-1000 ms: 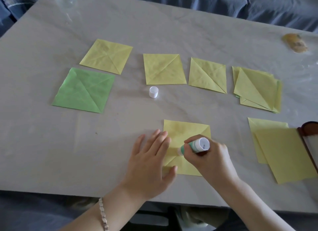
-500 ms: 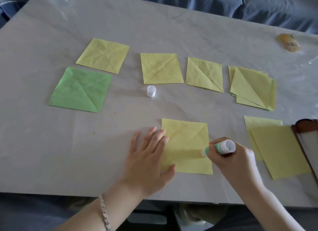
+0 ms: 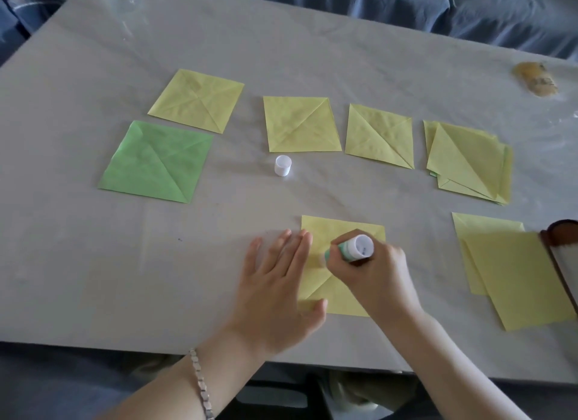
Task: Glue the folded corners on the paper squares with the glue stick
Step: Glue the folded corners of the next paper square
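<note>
Since the earlier frame, my right hand (image 3: 378,272) has moved the glue stick (image 3: 352,249) from the right edge of the near yellow square (image 3: 344,302) to its middle, fingers curled round the barrel. My left hand (image 3: 278,288), flat and spread, pins the square's left edge on the counter (image 3: 93,278). Risk: the tacky tip drags and creases the paper if the pinning slackens.

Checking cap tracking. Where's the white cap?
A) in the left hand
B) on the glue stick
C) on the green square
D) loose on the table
D: the white cap stands alone on the table, just in front of a yellow square, apart from the glue stick in the right hand.
</note>
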Demonstrator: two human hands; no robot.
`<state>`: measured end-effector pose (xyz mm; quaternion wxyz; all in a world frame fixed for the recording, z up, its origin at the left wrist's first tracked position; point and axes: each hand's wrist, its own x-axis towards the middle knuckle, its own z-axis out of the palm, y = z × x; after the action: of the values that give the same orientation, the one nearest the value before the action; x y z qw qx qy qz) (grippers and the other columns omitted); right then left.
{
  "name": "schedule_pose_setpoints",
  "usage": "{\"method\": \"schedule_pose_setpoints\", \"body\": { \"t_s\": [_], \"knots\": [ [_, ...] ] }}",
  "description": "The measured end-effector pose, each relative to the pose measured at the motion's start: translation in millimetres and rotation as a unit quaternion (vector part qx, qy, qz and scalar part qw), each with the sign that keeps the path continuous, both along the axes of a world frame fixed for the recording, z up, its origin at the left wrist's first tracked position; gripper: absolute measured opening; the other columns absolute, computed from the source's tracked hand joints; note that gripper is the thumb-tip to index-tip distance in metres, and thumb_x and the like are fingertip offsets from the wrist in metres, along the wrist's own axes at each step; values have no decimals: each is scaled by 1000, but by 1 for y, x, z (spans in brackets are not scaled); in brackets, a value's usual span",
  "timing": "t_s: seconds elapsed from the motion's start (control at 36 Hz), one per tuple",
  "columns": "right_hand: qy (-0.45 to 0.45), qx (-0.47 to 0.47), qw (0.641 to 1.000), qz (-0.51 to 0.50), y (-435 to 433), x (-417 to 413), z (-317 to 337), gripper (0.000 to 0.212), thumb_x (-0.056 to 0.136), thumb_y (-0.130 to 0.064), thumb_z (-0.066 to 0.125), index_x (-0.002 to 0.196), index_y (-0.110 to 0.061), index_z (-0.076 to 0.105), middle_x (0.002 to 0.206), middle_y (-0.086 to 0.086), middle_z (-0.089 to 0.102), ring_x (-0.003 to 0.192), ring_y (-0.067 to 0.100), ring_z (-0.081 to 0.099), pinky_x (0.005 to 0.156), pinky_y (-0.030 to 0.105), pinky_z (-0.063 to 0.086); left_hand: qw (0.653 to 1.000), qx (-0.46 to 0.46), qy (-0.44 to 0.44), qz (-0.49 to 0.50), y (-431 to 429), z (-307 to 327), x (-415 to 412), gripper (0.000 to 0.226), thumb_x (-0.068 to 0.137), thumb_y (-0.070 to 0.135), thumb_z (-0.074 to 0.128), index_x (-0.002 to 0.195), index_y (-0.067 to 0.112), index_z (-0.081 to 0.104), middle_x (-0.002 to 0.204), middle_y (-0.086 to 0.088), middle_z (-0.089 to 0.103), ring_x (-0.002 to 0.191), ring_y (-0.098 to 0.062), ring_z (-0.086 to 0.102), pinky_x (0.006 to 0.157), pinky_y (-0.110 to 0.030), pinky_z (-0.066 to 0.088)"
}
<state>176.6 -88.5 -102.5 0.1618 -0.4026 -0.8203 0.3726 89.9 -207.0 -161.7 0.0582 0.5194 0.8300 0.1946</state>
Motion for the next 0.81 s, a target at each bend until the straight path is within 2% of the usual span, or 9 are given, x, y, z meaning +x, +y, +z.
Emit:
{"method": "schedule_pose_setpoints", "body": {
  "t_s": [0.19, 0.33, 0.5, 0.56, 0.64, 0.75, 0.81],
  "knots": [
    [-22, 37, 998, -51, 22, 31, 0, 9, 73, -17, 69, 65, -16, 64, 57, 6, 61, 63, 19, 54, 53, 27, 41, 1000, -20, 16, -7, 0, 0, 0, 84, 71, 56, 43, 138, 7, 37, 138, -7, 51, 131, -21, 35, 105, -50, 21],
    [-34, 25, 996, -84, 37, 50, 4, 12, 73, -14, 69, 63, -18, 64, 60, 5, 63, 62, 16, 52, 53, 19, 40, 999, -33, 23, -12, 0, -1, -1, 83, 73, 57, 41, 139, 6, 36, 140, -8, 50, 134, -24, 37, 106, -50, 20],
    [16, 29, 995, -93, 31, 32, 11, 14, 65, -34, 62, 63, -20, 64, 56, 1, 61, 53, 6, 49, 48, 11, 37, 999, -33, 19, -17, -1, 1, -1, 83, 74, 56, 42, 140, 7, 40, 143, -7, 47, 136, -25, 38, 106, -51, 20],
    [17, 33, 996, -76, 26, 19, 11, 14, 71, -29, 69, 66, -16, 65, 55, 1, 60, 53, 6, 48, 48, 12, 37, 999, -33, 19, -19, -1, 1, -1, 83, 73, 56, 43, 140, 6, 40, 142, -7, 47, 135, -25, 39, 107, -52, 21],
    [18, 43, 998, -51, 20, 1, 10, 11, 73, -22, 67, 67, -13, 65, 50, -4, 54, 49, 7, 46, 45, 15, 36, 999, -32, 18, -16, -1, 2, 0, 83, 72, 56, 43, 138, 5, 43, 141, -7, 49, 134, -25, 40, 106, -52, 21],
    [2, 24, 1000, -6, 12, -8, 5, 16, 73, -23, 67, 67, -8, 62, 58, 8, 60, 56, 18, 48, 51, 28, 40, 999, -31, 10, -11, 0, 1, 0, 84, 71, 55, 44, 137, 5, 46, 141, -7, 49, 134, -24, 40, 106, -52, 21],
    [-3, 15, 1000, 8, 10, -8, 2, 16, 72, -22, 67, 66, -8, 61, 60, 9, 60, 57, 19, 48, 53, 31, 40, 999, -30, 10, -10, 1, 1, 0, 83, 70, 55, 44, 137, 5, 46, 140, -7, 50, 134, -24, 40, 105, -52, 22]
  ]
}}
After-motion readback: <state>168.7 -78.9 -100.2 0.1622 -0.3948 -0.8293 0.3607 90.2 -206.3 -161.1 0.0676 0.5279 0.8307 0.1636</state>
